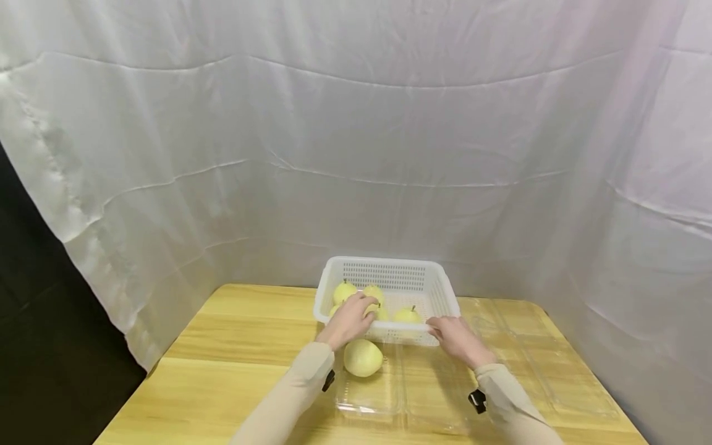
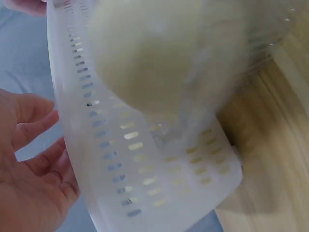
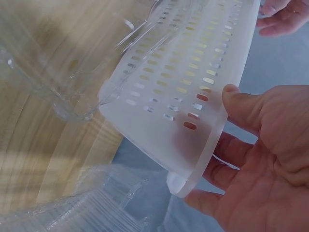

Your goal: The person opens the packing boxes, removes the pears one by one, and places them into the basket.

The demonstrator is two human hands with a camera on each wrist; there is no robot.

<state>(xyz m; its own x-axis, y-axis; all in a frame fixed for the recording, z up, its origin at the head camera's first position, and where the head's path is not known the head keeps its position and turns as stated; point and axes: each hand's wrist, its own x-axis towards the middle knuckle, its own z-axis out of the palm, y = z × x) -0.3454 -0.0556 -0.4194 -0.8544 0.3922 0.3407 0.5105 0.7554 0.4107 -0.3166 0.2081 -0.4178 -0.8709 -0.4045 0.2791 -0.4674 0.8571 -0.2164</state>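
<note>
A white perforated plastic basket (image 1: 439,296) holds several yellow-green pears (image 1: 408,314). My right hand (image 1: 457,340) grips the basket's near rim at its right corner, thumb outside and fingers inside, as the right wrist view shows at the rim (image 3: 219,133). The left hand (image 1: 349,320) reaches over the near rim above the pears at the left, its fingers loosely bent with nothing visible between them; in the left wrist view this hand (image 2: 38,164) is beside the rim. One pear (image 1: 363,358) sits in a clear plastic container (image 1: 367,398) in front of the basket.
More clear plastic containers (image 1: 556,364) lie on the wooden table (image 1: 222,371) to the right, one just beside the pear's container. A pale grey curtain (image 1: 389,154) hangs behind and around the table.
</note>
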